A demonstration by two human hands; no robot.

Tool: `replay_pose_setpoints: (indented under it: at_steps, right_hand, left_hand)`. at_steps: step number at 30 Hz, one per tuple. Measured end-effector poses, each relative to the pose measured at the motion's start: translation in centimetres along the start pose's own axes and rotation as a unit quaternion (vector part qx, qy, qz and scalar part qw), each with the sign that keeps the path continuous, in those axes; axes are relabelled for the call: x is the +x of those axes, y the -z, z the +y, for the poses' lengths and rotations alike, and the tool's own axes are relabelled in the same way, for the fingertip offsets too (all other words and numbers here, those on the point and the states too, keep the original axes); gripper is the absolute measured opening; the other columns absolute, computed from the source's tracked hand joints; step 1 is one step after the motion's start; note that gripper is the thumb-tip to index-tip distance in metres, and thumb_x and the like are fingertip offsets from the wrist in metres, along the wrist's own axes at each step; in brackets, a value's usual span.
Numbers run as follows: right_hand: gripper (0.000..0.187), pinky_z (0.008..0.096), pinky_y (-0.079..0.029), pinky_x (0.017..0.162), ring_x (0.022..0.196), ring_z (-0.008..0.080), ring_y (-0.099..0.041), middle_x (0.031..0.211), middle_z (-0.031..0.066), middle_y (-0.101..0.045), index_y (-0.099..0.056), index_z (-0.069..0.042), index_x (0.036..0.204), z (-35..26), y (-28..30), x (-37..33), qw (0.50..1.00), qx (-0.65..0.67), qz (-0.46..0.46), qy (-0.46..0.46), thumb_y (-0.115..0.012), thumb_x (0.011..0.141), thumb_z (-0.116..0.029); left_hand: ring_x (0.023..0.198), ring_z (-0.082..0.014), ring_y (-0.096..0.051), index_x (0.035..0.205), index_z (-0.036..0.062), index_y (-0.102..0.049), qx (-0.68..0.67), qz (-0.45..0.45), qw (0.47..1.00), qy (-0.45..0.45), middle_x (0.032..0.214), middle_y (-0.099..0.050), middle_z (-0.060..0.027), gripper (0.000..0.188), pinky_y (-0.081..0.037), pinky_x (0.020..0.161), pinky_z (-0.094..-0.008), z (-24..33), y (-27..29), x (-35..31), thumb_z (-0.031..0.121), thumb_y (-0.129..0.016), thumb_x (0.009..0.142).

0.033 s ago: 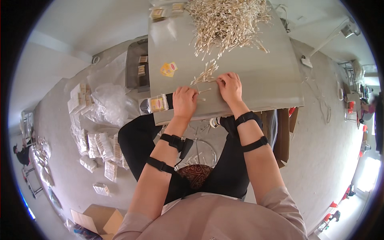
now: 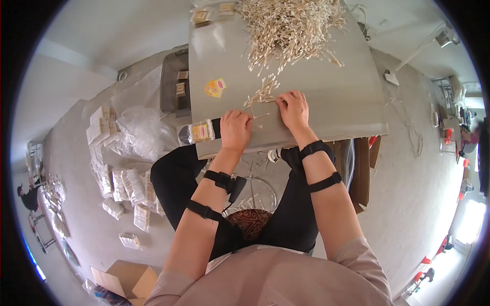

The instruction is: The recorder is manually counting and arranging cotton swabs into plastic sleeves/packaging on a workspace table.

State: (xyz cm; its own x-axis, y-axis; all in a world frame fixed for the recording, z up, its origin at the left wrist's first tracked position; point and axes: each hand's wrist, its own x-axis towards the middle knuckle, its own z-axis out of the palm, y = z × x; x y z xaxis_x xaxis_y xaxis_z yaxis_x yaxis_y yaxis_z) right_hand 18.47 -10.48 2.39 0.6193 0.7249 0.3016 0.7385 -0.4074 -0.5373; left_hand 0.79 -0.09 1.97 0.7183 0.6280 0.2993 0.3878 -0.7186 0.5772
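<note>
**Both hands at a small bunch of cotton swabs on the grey table**

The left hand (image 2: pixel 236 128) lay palm-down on the grey table (image 2: pixel 337 102), fingers curled loosely over a few loose swabs; one swab poked out at its three o'clock side, but whether the fingers actually pinched any could not be told. The right hand (image 2: pixel 294 108) rested just beside it at two o'clock, fingertips touching the near end of a small bunch of cotton swabs (image 2: pixel 263 92) that fanned away toward eleven o'clock. Its fingers were bent and close together, the grip itself hidden.

The big heap of swabs (image 2: pixel 288 28) covered the table's far end at twelve o'clock, well apart from the hands. A yellow sticker label (image 2: pixel 215 87) lay on the table at ten o'clock of the left hand. A filled clear swab box (image 2: pixel 201 131) sat at the table's near-left corner, at nine o'clock of the left hand. On the floor at eight o'clock stood stacked swab packs (image 2: pixel 127 186), and a cardboard box (image 2: pixel 125 280) lay at seven o'clock.
</note>
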Motion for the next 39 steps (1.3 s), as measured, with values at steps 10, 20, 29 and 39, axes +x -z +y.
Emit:
replay_pose_setpoints:
  at_steps: [10,20,29,39]
  right_hand:
    - [0.011,0.0422,-0.05,0.077,0.089,0.0315,-0.06,0.087,0.009,-0.062,-0.067,-0.009,0.087,-3.4,0.2,-2.2,0.994,0.075,-0.08,0.022,-0.07,0.076,-0.01]
    - [0.009,0.043,-0.05,0.077,0.089,0.0313,-0.061,0.086,0.0094,-0.063,-0.064,-0.006,0.082,-5.9,-1.3,-2.2,0.992,0.079,-0.1,-0.021,-0.069,0.079,-0.014]
    - [0.011,0.0434,-0.051,0.081,0.096,0.033,-0.06,0.093,0.0111,-0.063,-0.064,-0.007,0.086,-5.9,-2.5,0.4,0.99,-0.015,-0.132,-0.046,-0.067,0.081,-0.016]
    - [0.005,0.0425,-0.05,0.08,0.093,0.031,-0.06,0.092,0.0086,-0.062,-0.066,-0.008,0.085,-4.0,-0.8,0.0,0.985,0.05,-0.166,0.025,-0.065,0.081,-0.012]
  left_hand:
    - [0.088,-0.0307,-0.059,0.085,0.0096,-0.066,-0.007,0.011,1.0,0.015,0.088,-0.063,-0.0063,0.011,-0.046,0.077,-0.0432,-1.3,2.1,-0.3,0.008,-0.069,0.075]
    - [0.088,-0.0323,-0.059,0.083,0.008,-0.067,0.013,0.014,0.999,0.05,0.089,-0.063,-0.0089,0.009,-0.047,0.078,-0.0436,-2.1,1.5,0.6,0.008,-0.071,0.074]
    - [0.09,-0.0305,-0.058,0.082,0.0098,-0.071,-0.003,-0.029,0.998,0.053,0.089,-0.061,-0.0079,0.008,-0.047,0.079,-0.0426,-2.2,1.3,0.8,0.009,-0.071,0.075]
    - [0.089,-0.0311,-0.058,0.085,0.0069,-0.07,-0.039,-0.071,0.997,0.019,0.088,-0.062,-0.0089,0.007,-0.048,0.079,-0.042,-1.6,1.8,0.4,0.009,-0.069,0.078]
